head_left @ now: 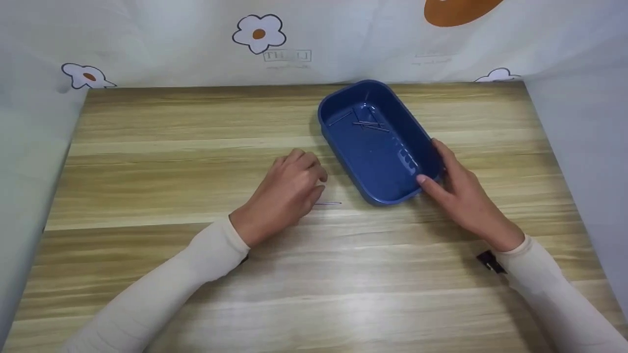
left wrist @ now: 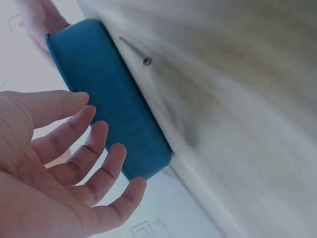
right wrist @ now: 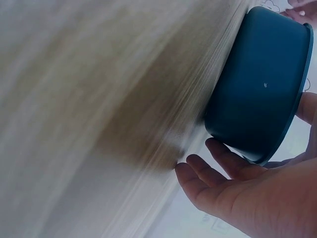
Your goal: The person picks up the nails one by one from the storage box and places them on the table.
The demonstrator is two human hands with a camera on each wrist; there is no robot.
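Observation:
A blue plastic basin (head_left: 380, 169) stands at an angle on the table, right of centre in the head view. My right hand (head_left: 463, 198) grips its near right corner, thumb over the rim and fingers along the outer wall. Several thin metal rods (head_left: 371, 126) lie inside, towards the far end. My left hand (head_left: 287, 189) hovers left of the basin with loosely bent fingers and nothing between them. Just beyond its fingertips one more thin metal rod (head_left: 331, 203) lies on the table. The left wrist view shows this rod's round end (left wrist: 147, 61) beside the basin wall (left wrist: 106, 94).
The wooden table (head_left: 162, 122) has a wood-grain top. Behind it hangs a pale sheet (head_left: 171, 44) with flower prints, close to the basin's far end. More pale sheeting (head_left: 579, 113) borders the right side.

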